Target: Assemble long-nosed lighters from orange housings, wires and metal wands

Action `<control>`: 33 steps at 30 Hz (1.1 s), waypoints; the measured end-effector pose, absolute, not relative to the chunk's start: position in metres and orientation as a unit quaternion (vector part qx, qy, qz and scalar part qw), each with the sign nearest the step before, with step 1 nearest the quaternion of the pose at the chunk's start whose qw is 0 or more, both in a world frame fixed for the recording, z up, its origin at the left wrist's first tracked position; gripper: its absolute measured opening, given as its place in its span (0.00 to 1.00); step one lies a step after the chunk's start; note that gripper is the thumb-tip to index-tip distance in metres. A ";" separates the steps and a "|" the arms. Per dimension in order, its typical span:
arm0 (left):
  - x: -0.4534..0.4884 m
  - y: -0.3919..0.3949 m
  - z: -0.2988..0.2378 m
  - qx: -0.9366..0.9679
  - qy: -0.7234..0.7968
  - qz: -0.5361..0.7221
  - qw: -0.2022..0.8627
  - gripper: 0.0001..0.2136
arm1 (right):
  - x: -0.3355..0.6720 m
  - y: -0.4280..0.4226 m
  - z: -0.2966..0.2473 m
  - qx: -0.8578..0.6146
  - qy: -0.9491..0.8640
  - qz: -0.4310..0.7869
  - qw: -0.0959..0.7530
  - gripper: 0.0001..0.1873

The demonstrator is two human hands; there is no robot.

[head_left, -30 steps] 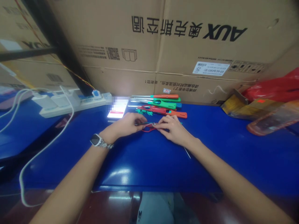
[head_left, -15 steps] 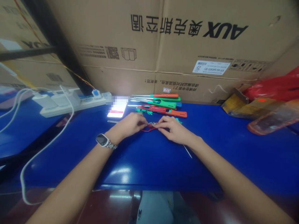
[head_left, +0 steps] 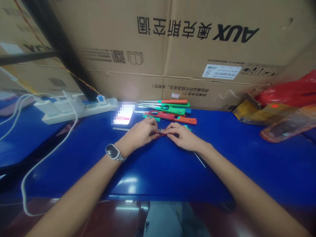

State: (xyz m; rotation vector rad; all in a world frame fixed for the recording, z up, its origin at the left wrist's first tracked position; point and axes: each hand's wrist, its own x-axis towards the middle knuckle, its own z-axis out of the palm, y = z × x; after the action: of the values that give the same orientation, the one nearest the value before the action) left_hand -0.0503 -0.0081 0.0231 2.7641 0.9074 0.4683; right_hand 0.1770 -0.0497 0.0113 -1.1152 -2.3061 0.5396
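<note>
My left hand [head_left: 143, 133], with a watch [head_left: 112, 151] on its wrist, pinches the left end of a thin red cord [head_left: 162, 134] just above the blue table. My right hand [head_left: 184, 136] pinches the same cord from the right, fingertips almost touching the left ones. A small pale, silvery bit [head_left: 161, 130] shows between the fingers; its kind is too small to tell. From beneath my right wrist a thin pale rod [head_left: 199, 159] sticks out. Just beyond the hands lie several long-nosed lighters, among them a green lighter [head_left: 170, 109] and a red lighter [head_left: 163, 114].
A lit phone [head_left: 124, 113] lies left of the lighters. Behind stands a large cardboard box [head_left: 118, 79]. On the left are a white power strip [head_left: 86, 111] and a hanging cable [head_left: 46, 161]. A yellow box [head_left: 249, 110] and a red bag [head_left: 286, 90] sit at right.
My left hand has shifted slightly right, closer to my right hand. The red loop that hung below the fingers is now mostly covered.
</note>
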 end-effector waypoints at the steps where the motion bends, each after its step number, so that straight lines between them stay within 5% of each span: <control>1: -0.049 -0.009 0.024 0.936 0.304 0.153 0.086 0.05 | 0.177 -0.050 0.011 -0.411 -0.853 0.196 0.257 0.19; 17: -0.046 -0.023 0.029 0.949 0.297 0.108 0.021 0.11 | 0.162 -0.072 0.026 -0.458 -0.885 0.015 0.086 0.18; 33: -0.082 0.011 0.034 0.865 0.377 0.305 0.126 0.12 | 0.156 -0.031 0.035 -0.523 -0.830 0.032 0.193 0.14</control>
State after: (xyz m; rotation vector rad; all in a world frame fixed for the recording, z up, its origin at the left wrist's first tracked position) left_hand -0.0816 0.0110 0.0344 2.5209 1.0986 0.8886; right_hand 0.1564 -0.0315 0.0346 -1.4666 -2.3282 0.0886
